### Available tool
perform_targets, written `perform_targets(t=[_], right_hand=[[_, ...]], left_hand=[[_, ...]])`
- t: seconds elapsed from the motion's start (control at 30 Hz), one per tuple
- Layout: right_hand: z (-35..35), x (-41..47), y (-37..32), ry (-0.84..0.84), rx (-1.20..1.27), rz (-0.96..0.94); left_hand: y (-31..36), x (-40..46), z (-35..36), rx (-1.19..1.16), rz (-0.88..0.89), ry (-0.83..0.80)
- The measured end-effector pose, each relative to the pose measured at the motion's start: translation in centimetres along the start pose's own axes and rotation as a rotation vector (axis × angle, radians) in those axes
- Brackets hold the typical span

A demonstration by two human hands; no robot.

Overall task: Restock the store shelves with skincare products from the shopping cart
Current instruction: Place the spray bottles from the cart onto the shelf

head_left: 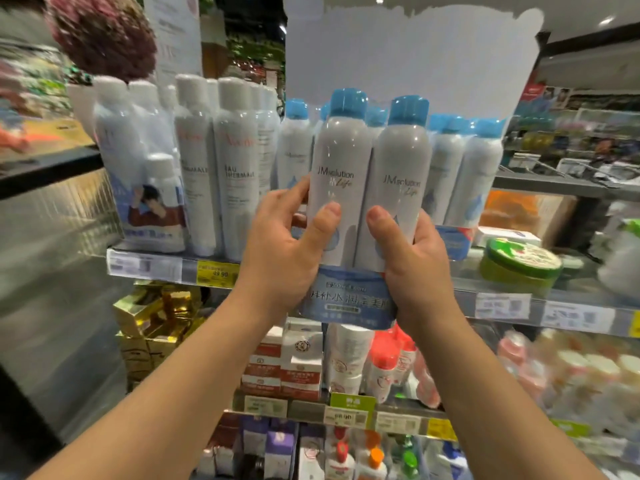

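A twin pack of white spray cans with blue caps (367,174), wrapped in clear film with a blue label band at the bottom, is held up in front of the top shelf (156,268). My left hand (287,247) grips its left can, thumb across the front. On the pack's right side, my right hand (415,265) grips the lower part, thumb on the front. More packs of the same blue-capped cans (464,168) stand on the shelf right behind it. The shopping cart is out of sight.
White-capped spray cans (221,161) fill the shelf's left part. A green tin (519,265) lies on the shelf to the right. Gold boxes (152,323), red-and-white boxes (284,362) and small bottles crowd the lower shelves. A white sign (408,57) hangs above.
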State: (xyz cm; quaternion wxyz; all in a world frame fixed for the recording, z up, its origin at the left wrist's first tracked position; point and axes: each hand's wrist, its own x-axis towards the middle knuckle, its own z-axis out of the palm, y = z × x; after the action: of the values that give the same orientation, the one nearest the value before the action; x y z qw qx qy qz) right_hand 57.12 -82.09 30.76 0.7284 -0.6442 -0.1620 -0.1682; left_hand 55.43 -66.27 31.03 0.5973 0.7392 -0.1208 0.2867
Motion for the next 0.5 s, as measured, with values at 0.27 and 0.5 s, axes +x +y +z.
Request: perform_targets(t=[0.27, 0.5], right_hand=[[2.0, 3.7, -1.0, 0.008, -0.009, -0.126], [4.1, 6.4, -1.5, -0.121, -0.031, -0.206]], left_hand=[[0.9, 3.6, -2.1, 0.309, 0.132, 0.115], [1.5, 5.9, -4.1, 0.398, 0.197, 0.164]])
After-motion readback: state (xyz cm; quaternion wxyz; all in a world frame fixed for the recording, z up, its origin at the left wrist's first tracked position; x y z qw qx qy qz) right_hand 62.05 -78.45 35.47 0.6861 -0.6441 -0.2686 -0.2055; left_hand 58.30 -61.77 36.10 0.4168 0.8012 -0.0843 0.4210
